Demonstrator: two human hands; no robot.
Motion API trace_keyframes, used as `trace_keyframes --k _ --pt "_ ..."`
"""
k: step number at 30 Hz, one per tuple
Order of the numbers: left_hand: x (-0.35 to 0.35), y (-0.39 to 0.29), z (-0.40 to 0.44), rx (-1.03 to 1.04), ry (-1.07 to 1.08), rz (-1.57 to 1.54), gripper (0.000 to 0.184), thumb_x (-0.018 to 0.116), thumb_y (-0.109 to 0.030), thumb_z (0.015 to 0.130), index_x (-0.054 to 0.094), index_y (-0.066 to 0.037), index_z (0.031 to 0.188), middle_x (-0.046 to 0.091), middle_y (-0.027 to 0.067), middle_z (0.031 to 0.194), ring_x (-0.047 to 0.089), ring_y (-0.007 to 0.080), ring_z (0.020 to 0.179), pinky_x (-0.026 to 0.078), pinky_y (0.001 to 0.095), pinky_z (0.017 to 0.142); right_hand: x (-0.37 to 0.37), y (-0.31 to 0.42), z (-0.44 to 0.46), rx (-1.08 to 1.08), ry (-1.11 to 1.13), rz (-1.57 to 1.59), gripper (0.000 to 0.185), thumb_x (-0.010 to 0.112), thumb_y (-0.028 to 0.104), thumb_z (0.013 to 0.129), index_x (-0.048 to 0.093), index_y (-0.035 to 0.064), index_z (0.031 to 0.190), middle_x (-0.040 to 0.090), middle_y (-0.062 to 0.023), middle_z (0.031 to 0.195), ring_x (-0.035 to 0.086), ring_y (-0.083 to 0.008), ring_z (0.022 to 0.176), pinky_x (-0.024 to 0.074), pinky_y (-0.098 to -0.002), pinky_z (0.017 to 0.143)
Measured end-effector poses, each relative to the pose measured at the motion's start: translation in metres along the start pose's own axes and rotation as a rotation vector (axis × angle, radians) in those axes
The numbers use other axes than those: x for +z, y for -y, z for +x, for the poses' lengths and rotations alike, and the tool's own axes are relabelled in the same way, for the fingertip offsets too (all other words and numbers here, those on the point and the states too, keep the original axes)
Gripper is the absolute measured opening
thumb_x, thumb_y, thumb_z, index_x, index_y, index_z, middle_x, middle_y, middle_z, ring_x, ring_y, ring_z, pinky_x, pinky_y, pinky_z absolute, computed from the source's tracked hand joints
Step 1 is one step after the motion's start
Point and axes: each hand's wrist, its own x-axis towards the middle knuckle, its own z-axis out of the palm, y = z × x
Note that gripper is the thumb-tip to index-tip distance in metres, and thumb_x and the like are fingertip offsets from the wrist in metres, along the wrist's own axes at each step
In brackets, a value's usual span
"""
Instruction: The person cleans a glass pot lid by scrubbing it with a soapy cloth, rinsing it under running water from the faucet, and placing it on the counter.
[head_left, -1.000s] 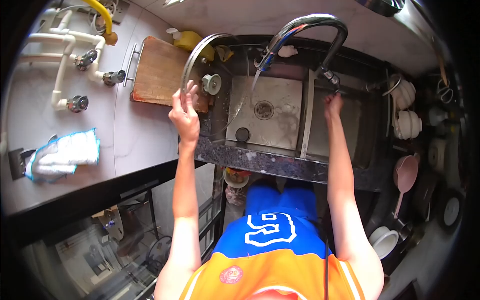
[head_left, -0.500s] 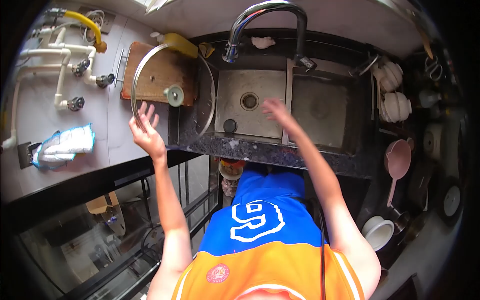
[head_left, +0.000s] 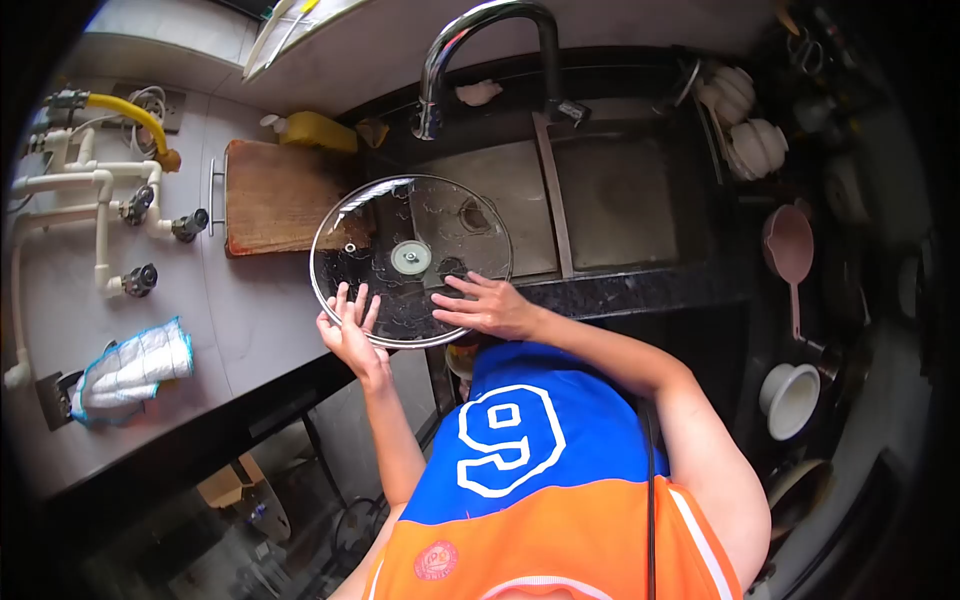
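Observation:
A round glass pot lid with a metal rim hangs tilted over the left part of the counter and sink, wet streaks on its glass. At its centre is a pale green knob base with a screw. My left hand holds the lid by its lower left rim, fingers around the edge. My right hand lies at the lower right of the lid, its fingers stretched out and spread over the glass near the rim. Whether its thumb is behind the lid, I cannot tell.
Behind the lid lies a two-basin sink under a chrome faucet. A wooden cutting board, a yellow bottle and a folded cloth are at left. White bowls and a pink ladle are at right.
The lid has swung from the left, over the cutting board, towards me and the middle. My right hand has come from over the sink onto the lid. The view has shifted.

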Motion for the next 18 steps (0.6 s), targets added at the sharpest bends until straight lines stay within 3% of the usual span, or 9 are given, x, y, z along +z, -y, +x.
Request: trace_keyframes --k 2,3,6,9,13,14,15,17,18 --pt "0.003 0.002 -0.004 -0.027 0.075 -0.014 0.033 0.048 0.005 0.086 0.031 0.001 0.115 0.049 0.0221 0.125 0.061 0.0366 0.106 0.058 0.0499 0.083 -0.019 -0.006 -0.001 0.013 0.017 0.035 0.041 0.059 0.017 0.08 0.062 0.0209 0.121 0.059 0.0029 0.131 0.059 -0.0229 0.117 0.0555 -0.0428 0.089" --pt "0.006 0.005 -0.006 -0.043 0.095 -0.019 0.033 0.048 0.005 0.086 0.031 0.001 0.115 0.049 0.0221 0.125 0.061 0.0366 0.106 0.058 0.0499 0.083 -0.03 -0.007 0.001 0.019 -0.004 0.081 0.039 0.058 0.015 0.08 0.062 0.0191 0.118 0.063 0.0003 0.125 0.064 -0.0256 0.11 0.0584 -0.0423 0.082" --pt "0.013 0.016 -0.01 -0.057 0.194 -0.037 0.032 0.05 -0.011 0.092 0.031 -0.003 0.117 0.046 0.0165 0.117 0.057 0.0301 0.105 0.053 0.0523 0.09 -0.061 -0.001 -0.005 0.088 0.047 0.132 0.043 0.062 0.007 0.073 0.064 0.0162 0.116 0.065 0.0003 0.12 0.066 -0.0243 0.106 0.059 -0.0388 0.08" --pt "0.016 0.031 -0.01 0.068 0.387 -0.101 0.036 0.045 -0.028 0.098 0.032 -0.005 0.124 0.046 0.0173 0.123 0.056 0.0304 0.108 0.044 0.0468 0.097 -0.105 0.004 -0.009 0.258 -0.003 0.289 0.044 0.066 -0.003 0.066 0.067 0.0073 0.109 0.07 -0.005 0.107 0.069 -0.0257 0.094 0.0592 -0.0334 0.077" --pt "0.039 0.043 0.004 0.326 0.634 0.227 0.069 0.051 -0.04 0.096 0.018 -0.004 0.146 0.032 0.0182 0.142 0.04 0.0295 0.13 0.031 0.0426 0.109 -0.193 0.005 -0.008 0.51 0.026 0.455 0.028 0.073 0.0 0.074 0.068 0.002 0.101 0.068 -0.0145 0.082 0.067 -0.0272 0.066 0.0505 -0.033 0.056" --pt "0.055 0.03 0.001 0.276 0.746 0.205 0.08 0.056 -0.045 0.094 0.014 -0.006 0.149 0.025 0.0164 0.149 0.033 0.0305 0.135 0.03 0.0433 0.109 -0.224 0.004 -0.005 0.597 0.146 0.416 0.022 0.073 0.002 0.077 0.071 0.0007 0.099 0.069 -0.0125 0.074 0.063 -0.0226 0.055 0.0447 -0.0269 0.05" --pt "0.07 0.027 0.004 0.335 0.808 0.191 0.082 0.058 -0.047 0.092 0.015 -0.008 0.15 0.027 0.0152 0.151 0.033 0.0298 0.136 0.029 0.0434 0.111 -0.248 0.003 -0.002 0.581 0.102 0.396 0.019 0.076 0.005 0.075 0.071 0.0013 0.093 0.067 -0.0098 0.069 0.057 -0.0201 0.049 0.0404 -0.0256 0.047" --pt "0.104 0.003 0.01 0.516 0.979 0.277 0.081 0.06 -0.046 0.091 0.02 -0.008 0.15 0.036 0.0156 0.148 0.037 0.0283 0.135 0.029 0.0442 0.111 -0.285 -0.002 -0.011 0.561 0.055 0.318 0.013 0.075 0.003 0.076 0.067 0.0001 0.086 0.064 -0.0122 0.069 0.057 -0.0193 0.051 0.0406 -0.0299 0.048" --pt "0.124 -0.007 0.013 0.521 1.057 0.239 0.08 0.06 -0.045 0.09 0.022 -0.007 0.15 0.041 0.0156 0.145 0.041 0.0274 0.133 0.031 0.0438 0.11 -0.307 -0.002 -0.01 0.582 0.071 0.313 0.018 0.073 0.0 0.077 0.067 0.0024 0.094 0.068 -0.013 0.075 0.063 -0.0191 0.058 0.0451 -0.028 0.053"
